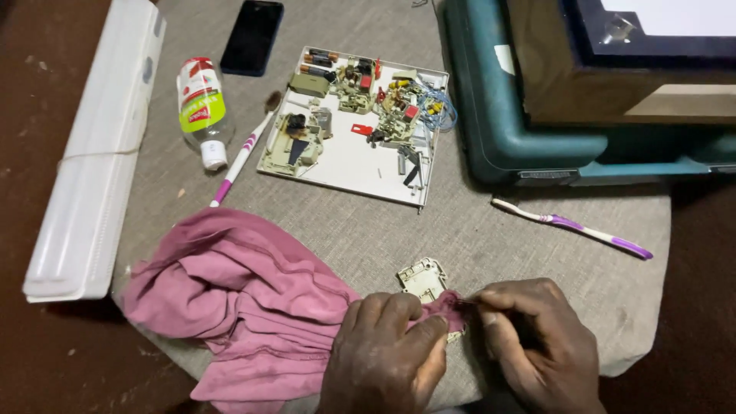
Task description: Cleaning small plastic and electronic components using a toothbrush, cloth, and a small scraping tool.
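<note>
Both hands are at the bottom edge of the view, on a grey cloth-covered surface (pixel 491 230). The left hand (pixel 383 356) has its fingers closed together on a fold of a crumpled pink cloth (pixel 245 299), and it presses this fold against a small cream plastic casing part (pixel 424 278). The right hand (pixel 537 345) is just beside the left one, with thumb and forefinger pinched together on the same fold of pink cloth at the right side of the casing part. Only the upper corner of the casing part shows between the two hands; the rest is hidden under the cloth and fingers.

Most of the pink cloth lies in a heap to the left of the casing part. Well above the casing part lies a flat white tray (pixel 360 165) that holds many small electrical parts, with some batteries in its upper left corner. A white and purple toothbrush (pixel 241 157) lies just left of the tray, and a clear plastic bottle with a green and red label (pixel 202 107) lies on its side further left. A black phone (pixel 252 36) is above the bottle. A long white plastic cover (pixel 96 153) lies at the far left. Right of the tray stands a teal box (pixel 506 130), and a second white and purple toothbrush (pixel 571 226) lies below it.
</note>
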